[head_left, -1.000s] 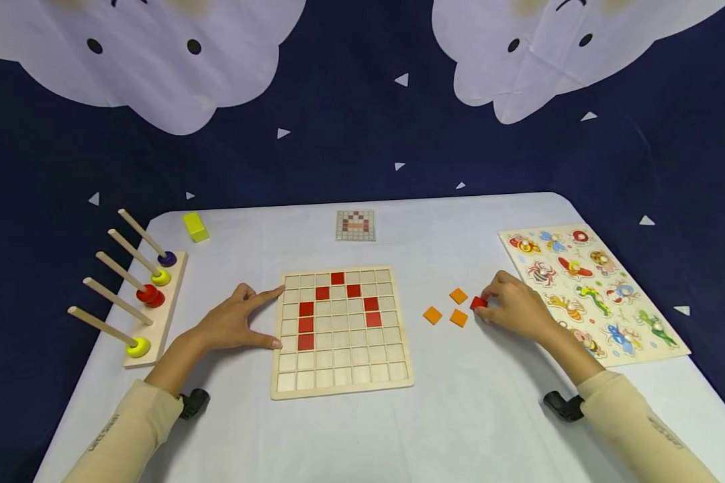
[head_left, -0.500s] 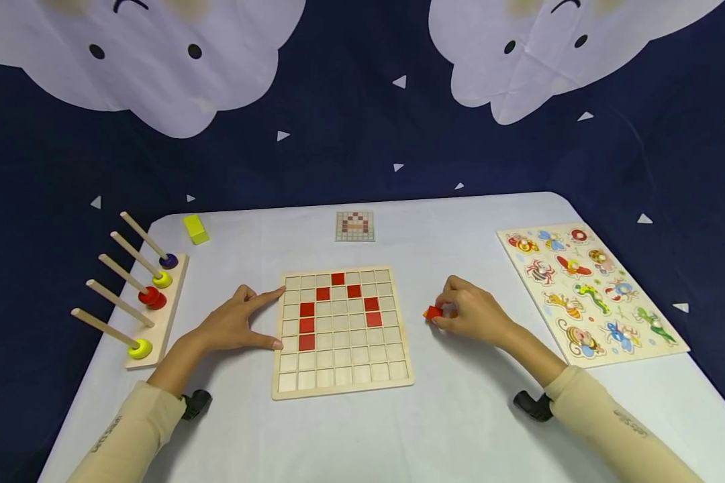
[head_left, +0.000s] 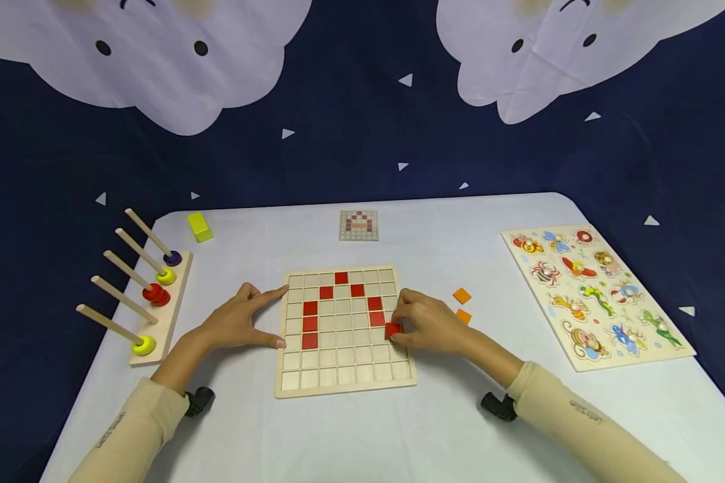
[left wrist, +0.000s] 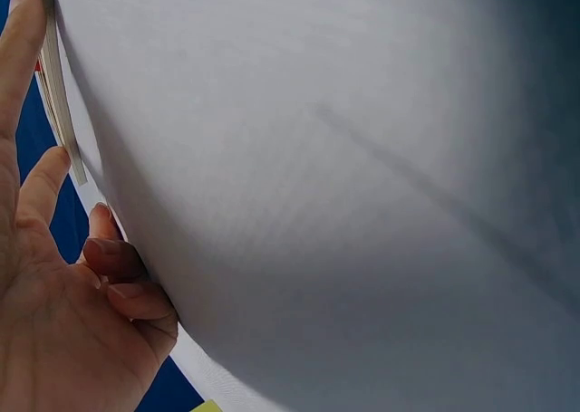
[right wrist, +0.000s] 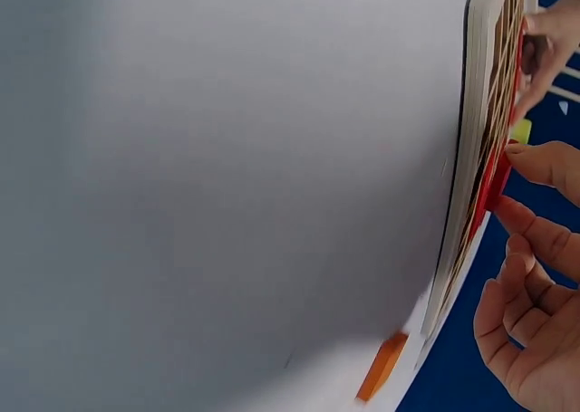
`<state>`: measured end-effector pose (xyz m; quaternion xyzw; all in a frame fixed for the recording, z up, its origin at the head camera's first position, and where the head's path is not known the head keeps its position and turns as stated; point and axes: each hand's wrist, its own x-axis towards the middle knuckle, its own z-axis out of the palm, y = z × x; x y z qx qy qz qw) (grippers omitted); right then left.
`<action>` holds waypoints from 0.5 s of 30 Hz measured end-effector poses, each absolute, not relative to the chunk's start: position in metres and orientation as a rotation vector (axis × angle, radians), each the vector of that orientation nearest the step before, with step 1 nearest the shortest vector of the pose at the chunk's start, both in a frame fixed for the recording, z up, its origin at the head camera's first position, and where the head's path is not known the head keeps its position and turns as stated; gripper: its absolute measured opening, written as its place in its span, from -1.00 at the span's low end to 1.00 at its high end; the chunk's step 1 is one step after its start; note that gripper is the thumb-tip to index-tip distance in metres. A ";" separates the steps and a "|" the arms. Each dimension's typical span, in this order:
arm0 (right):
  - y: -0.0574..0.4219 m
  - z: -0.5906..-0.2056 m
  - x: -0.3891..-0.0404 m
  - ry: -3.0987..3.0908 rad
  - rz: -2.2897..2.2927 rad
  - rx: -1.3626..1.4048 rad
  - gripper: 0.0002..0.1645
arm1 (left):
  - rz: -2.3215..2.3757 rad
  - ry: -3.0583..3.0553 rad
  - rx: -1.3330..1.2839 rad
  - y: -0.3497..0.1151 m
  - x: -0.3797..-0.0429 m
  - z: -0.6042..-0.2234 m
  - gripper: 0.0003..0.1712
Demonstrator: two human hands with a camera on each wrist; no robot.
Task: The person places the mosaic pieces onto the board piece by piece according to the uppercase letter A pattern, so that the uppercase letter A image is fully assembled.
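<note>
A wooden grid board (head_left: 346,392) lies flat on the table, with several red square tiles (head_left: 341,278) set in an arch pattern in its cells. My left hand (head_left: 237,320) rests at the board's left edge, index finger and thumb stretched out and touching it; the remaining fingers fold in, as the left wrist view shows. Over the board's right side, my right hand (head_left: 427,323) pinches a red square tile (head_left: 392,331) between thumb and fingertips. The right wrist view shows this tile tilted at the board surface. Orange tiles (head_left: 462,296) lie right of the board, partly hidden behind the right hand.
A small pattern card (head_left: 359,226) lies behind the board. To the left stands a wooden peg stacker (head_left: 178,285) with coloured rings, near a yellow block (head_left: 200,227). An insect puzzle board (head_left: 598,295) lies at the right. The white table (head_left: 338,443) meets a dark blue backdrop.
My right hand has carried the red tile leftward from beside the orange tiles, passing over them, to the board's right side. The left hand keeps its place at the board's edge.
</note>
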<state>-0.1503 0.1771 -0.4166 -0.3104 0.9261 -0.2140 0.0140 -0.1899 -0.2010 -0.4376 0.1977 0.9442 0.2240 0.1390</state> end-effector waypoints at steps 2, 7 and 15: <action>0.172 -0.417 -0.150 2.866 -0.656 -1.000 -0.82 | 0.646 2.731 0.570 -0.200 -0.190 -0.438 0.25; 0.164 -0.419 -0.150 2.840 -0.671 -1.044 -0.86 | 0.640 2.728 0.561 -0.199 -0.191 -0.437 0.26; 0.158 -0.425 -0.151 2.818 -0.762 -1.017 -0.85 | 0.643 2.731 0.577 -0.201 -0.190 -0.436 0.25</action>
